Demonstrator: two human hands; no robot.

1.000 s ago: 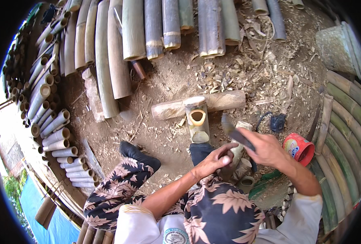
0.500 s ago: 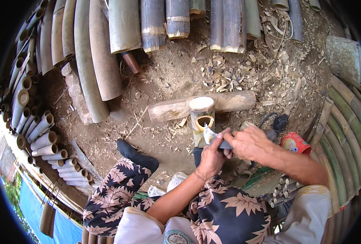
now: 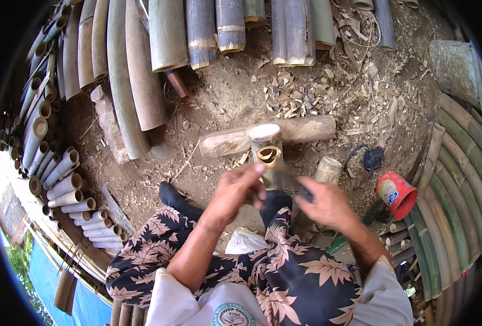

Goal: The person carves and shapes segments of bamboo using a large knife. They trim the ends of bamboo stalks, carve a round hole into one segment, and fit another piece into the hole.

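Note:
A short bamboo tube (image 3: 266,142) rests against a wooden block (image 3: 309,130), its pale end away from me. A hole cut in its side has a light inner edge, and a curled shaving (image 3: 265,155) shows in it. My right hand (image 3: 328,202) grips a dark-handled knife (image 3: 304,193); its blade is smeared by motion beside the tube's lower part. My left hand (image 3: 238,193) is just left of the tube, holding nothing visible, its index finger stretched toward the hole and the other fingers loosely bent. My dark-covered foot (image 3: 276,204) is at the tube's near end.
Large bamboo lengths (image 3: 167,38) line the far side, and smaller tubes (image 3: 61,174) are stacked at left. Wood chips (image 3: 301,98) litter the dirt. To the right are a red container (image 3: 397,195), a pale stump (image 3: 328,170), a black object (image 3: 373,159) and split bamboo (image 3: 458,190).
My hands have come apart; both were together on the knife at the hole. The left has shifted left, the right nearer me with the knife. A shaving now shows in the hole.

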